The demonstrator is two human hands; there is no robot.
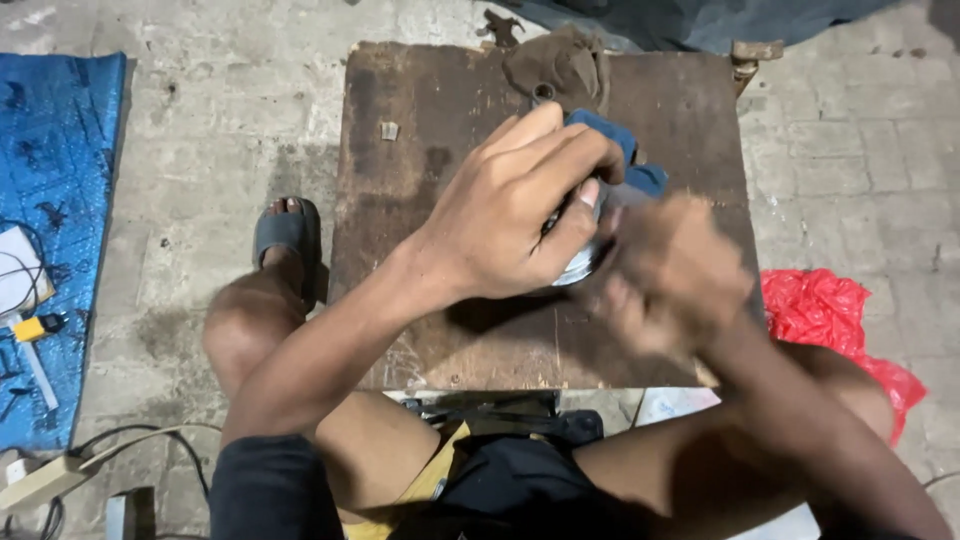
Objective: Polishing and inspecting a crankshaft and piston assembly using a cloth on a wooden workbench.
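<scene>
Head view: left hand (510, 215) curls its fingers (560, 150) around one round silvery metal part (580, 255) with a blue cloth (625, 155), on the worn wooden board (440, 130). Right hand (670, 275) is blurred beside it; I cannot tell its finger state. One red plastic bag (820, 310) lies at right, one blue tarp (55, 200) at left.

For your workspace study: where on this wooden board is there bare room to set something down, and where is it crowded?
Bare: the wooden board left of the left hand. Crowded: its right half, where both hands, right hand blurred, meet around a metal part and blue cloth.
</scene>
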